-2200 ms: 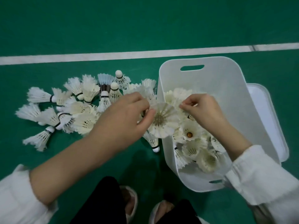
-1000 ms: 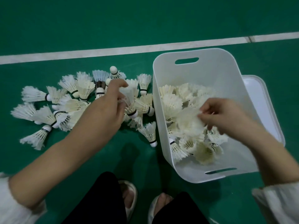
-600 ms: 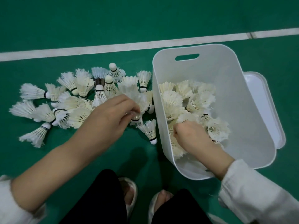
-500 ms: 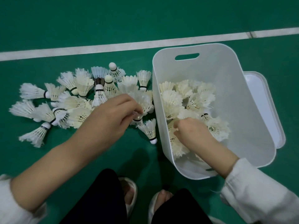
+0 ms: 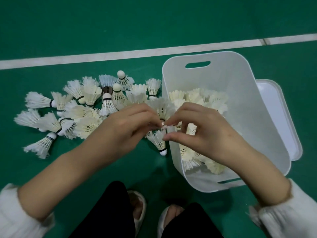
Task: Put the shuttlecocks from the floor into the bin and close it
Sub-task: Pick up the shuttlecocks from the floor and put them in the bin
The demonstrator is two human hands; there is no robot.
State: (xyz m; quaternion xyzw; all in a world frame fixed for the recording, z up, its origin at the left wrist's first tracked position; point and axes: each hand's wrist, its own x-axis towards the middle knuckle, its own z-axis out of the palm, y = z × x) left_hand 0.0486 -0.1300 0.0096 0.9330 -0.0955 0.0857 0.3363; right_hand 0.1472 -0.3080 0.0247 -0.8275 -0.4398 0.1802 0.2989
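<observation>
Got about halfway, with left grip (image 5: pixel 124 129) and right grip (image 5: pixel 203 133) both clamped on one shuttlecock (image 5: pixel 162 108) over the rim of the bin (image 5: pixel 240 103), a heap (image 5: pixel 205 98) binned just right of them, many floor shuttlecocks (image 5: pixel 85 109) waiting leftward, lid (image 5: pixel 276 93) off beyond the right grip.

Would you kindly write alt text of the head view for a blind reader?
The left hand and right hand pinch one shuttlecock at the rim of the bin; many shuttlecocks lie on the green floor, others inside, lid off.
</observation>
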